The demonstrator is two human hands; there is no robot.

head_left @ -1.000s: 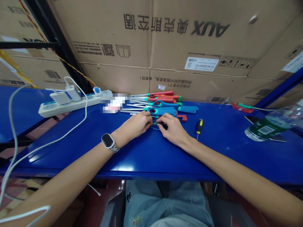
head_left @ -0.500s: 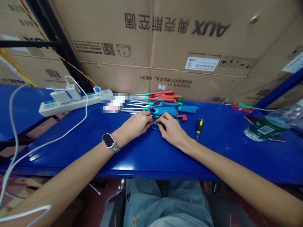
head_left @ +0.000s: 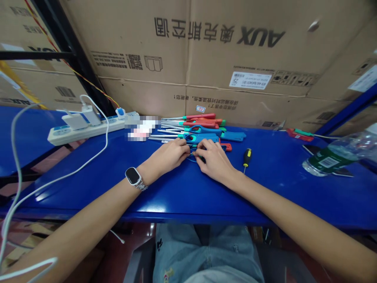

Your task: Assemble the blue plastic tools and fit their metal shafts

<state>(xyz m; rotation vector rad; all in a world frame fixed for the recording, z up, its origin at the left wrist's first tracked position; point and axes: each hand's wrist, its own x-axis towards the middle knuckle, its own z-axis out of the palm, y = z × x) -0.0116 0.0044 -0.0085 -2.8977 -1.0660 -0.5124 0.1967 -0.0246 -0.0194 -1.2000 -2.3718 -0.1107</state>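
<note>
My left hand (head_left: 173,152), with a watch (head_left: 133,176) on its wrist, has its fingers pinched at the near side of a row of lighters. Facing it, my right hand (head_left: 212,159) is curled with thumb and fingertips pressed together. Between the fingertips is something small and thin, with blue and green bits showing; the fingers hide most of it. Several long-nosed lighters lie just beyond the hands, among them a red one (head_left: 202,116) and a blue one (head_left: 234,136). To the right of my right hand lies a black and yellow screwdriver (head_left: 247,158).
A white power strip (head_left: 60,135) with plugs and a trailing cable lies on the left of the blue table (head_left: 176,200). On the right are a plastic bottle (head_left: 328,160), a dark flat object under it and a red tool (head_left: 300,135). Cardboard boxes (head_left: 141,94) stand behind.
My right hand's fingers have shifted slightly over the small piece and cover more of it. My left hand stays nearly in place. The whole view has moved very slightly.
</note>
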